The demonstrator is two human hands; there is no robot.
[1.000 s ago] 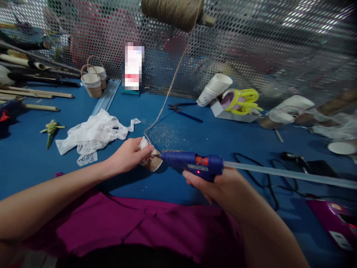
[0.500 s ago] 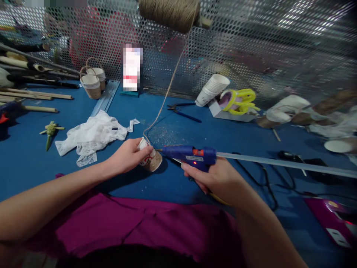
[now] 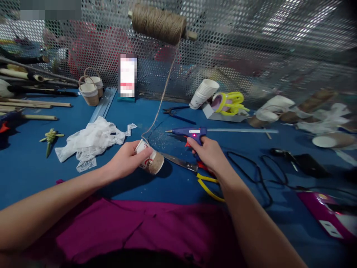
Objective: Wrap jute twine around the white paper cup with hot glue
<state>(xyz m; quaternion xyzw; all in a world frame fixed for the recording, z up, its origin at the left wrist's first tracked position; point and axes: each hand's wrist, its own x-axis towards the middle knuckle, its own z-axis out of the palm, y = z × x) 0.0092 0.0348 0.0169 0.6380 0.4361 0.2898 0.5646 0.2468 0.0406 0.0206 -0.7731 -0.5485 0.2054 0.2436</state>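
My left hand (image 3: 125, 162) is closed round a small paper cup (image 3: 149, 160) lying on its side, its bottom part wrapped in brown twine. A strand of twine (image 3: 163, 95) runs from the cup up to a spool (image 3: 157, 23) hung on the mesh wall. My right hand (image 3: 209, 154) grips the handle of a blue glue gun (image 3: 188, 133) with a red light on and a clear glue stick (image 3: 242, 130) out its back. The gun's nozzle points left, a little apart from the cup. Yellow-handled scissors (image 3: 189, 171) lie below the gun on the blue table (image 3: 28, 167).
White lace cloth (image 3: 90, 139) lies left of the cup. At the back stand small twine-wrapped cup baskets (image 3: 89, 90), a stack of white cups (image 3: 202, 93), pliers (image 3: 175, 112) and yellow loops (image 3: 232, 103). Bamboo sticks (image 3: 33, 104) lie far left, black cords (image 3: 259, 175) right.
My right hand drew the glue gun away from the cup, up and to the right, uncovering the scissors. My left hand kept hold of the cup.
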